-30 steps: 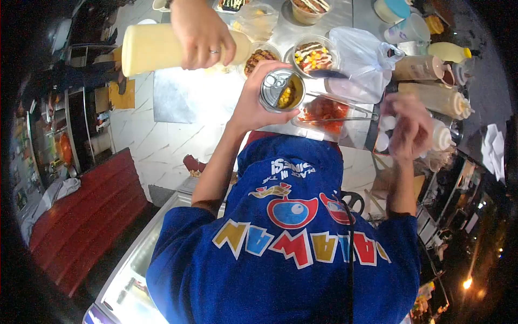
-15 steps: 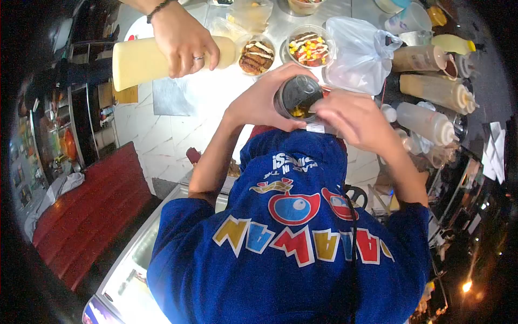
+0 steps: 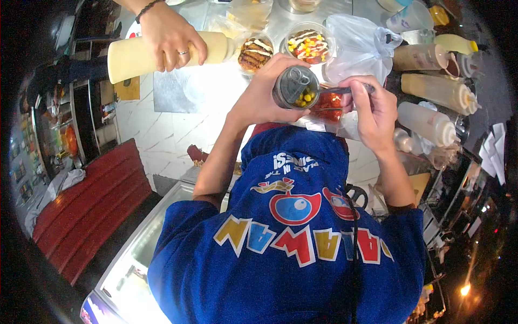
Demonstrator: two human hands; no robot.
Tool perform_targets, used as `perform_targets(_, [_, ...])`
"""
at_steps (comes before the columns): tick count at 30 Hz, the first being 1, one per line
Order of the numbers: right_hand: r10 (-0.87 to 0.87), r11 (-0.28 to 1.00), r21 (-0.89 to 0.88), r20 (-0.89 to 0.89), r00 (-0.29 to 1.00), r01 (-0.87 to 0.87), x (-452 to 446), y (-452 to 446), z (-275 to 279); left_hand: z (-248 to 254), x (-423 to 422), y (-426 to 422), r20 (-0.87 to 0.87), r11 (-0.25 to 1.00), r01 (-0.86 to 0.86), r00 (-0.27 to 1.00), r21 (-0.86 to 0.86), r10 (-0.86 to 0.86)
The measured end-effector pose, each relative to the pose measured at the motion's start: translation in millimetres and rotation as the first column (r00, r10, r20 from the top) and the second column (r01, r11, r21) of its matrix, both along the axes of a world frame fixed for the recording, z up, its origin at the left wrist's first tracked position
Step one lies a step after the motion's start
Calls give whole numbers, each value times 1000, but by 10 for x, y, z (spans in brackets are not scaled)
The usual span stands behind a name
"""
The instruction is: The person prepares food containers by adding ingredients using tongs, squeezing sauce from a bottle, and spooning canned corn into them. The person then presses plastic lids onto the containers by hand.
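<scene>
My left hand (image 3: 263,96) is wrapped round an opened tin can (image 3: 281,97) with its ring-pull lid bent up. Yellow corn kernels (image 3: 306,98) show inside the tilted can. My right hand (image 3: 372,113) pinches the dark handle of a spoon (image 3: 340,90) whose end reaches the can's rim; its bowl is hard to make out. Just under the spoon sits a clear tub with red-sauced food (image 3: 328,107). Beyond my hands stand a round tub topped with corn, red sauce and white stripes (image 3: 307,46) and a tub with browned food and white stripes (image 3: 255,54).
At upper left, another person's hand (image 3: 174,40) grips a large cream-coloured squeeze bottle (image 3: 145,58). A white plastic bag (image 3: 359,48) lies right of the tubs. Several sauce bottles (image 3: 440,93) line the right side. A red bench (image 3: 91,208) is at left.
My right hand has moved right, away from the can, and the spoon and red-sauced tub now show. The can has tilted, exposing more corn. The other person's hand and bottle shifted slightly up-left.
</scene>
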State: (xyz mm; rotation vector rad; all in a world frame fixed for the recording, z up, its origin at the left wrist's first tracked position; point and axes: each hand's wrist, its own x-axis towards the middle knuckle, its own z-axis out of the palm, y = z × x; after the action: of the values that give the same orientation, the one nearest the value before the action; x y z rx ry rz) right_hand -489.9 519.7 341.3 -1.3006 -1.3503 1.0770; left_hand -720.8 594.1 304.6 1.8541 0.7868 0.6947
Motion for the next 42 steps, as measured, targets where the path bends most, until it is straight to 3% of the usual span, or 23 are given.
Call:
perform_targets(3, [-67, 990, -130, -159, 985, 46, 27, 36, 2, -12, 5, 1, -1, 999, -10, 1000, 43, 10])
perform_targets(6, [-109, 984, -163, -195, 975, 77, -5, 54, -31, -2, -7, -18, -8, 998, -20, 1000, 64, 20])
perform_targets(9, [-45, 998, -33, 10, 999, 46, -85, 70, 20, -19, -13, -31, 2, 998, -20, 1000, 67, 20])
perform_targets(12, [167, 985, 30, 144, 975, -173, -144, 51, -35, -10, -5, -38, 7, 997, -11, 1000, 80, 10])
perform_targets(13, [152, 988, -16, 112, 982, -151, -156, 30, -68, -4, -13, -44, 6, 996, -13, 1000, 84, 12])
perform_targets(17, [-79, 961, -276, -286, 955, -3, -125, 74, -136, -20, -57, -80, 15, 997, -36, 999, 70, 36])
perform_targets(20, [-102, 972, -234, -298, 949, 31, -73, 106, -71, -33, -93, -93, 8, 992, -69, 998, 106, 68])
perform_targets(21, [-75, 984, -177, -249, 965, 31, -78, 93, -51, -34, -100, -102, 8, 992, -80, 997, 100, 80])
perform_targets(24, [84, 991, 86, 176, 981, -100, -162, 73, 108, -48, -113, -96, 40, 993, -69, 997, 93, 66])
perform_targets(25, [159, 911, 299, 382, 910, -284, -134, 149, 65, -52, -111, -95, 56, 994, -57, 997, 91, 52])
perform_targets(28, [321, 825, 238, 548, 772, -513, -154, 211, 169, -8, -96, -66, 74, 994, 17, 997, 112, -25])
perform_targets(32, [255, 897, 263, 352, 901, -356, -193, 185, 97, -14, -111, -83, 84, 994, 22, 996, 108, -31])
perform_targets(35, [188, 981, 35, 112, 976, -193, -218, 101, 133, -9, -151, -103, 86, 996, -7, 996, 93, -1])
perform_targets(42, [-72, 990, -134, -220, 973, 43, -186, 105, -9, 7, -174, -86, 46, 989, -52, 998, 136, 46])
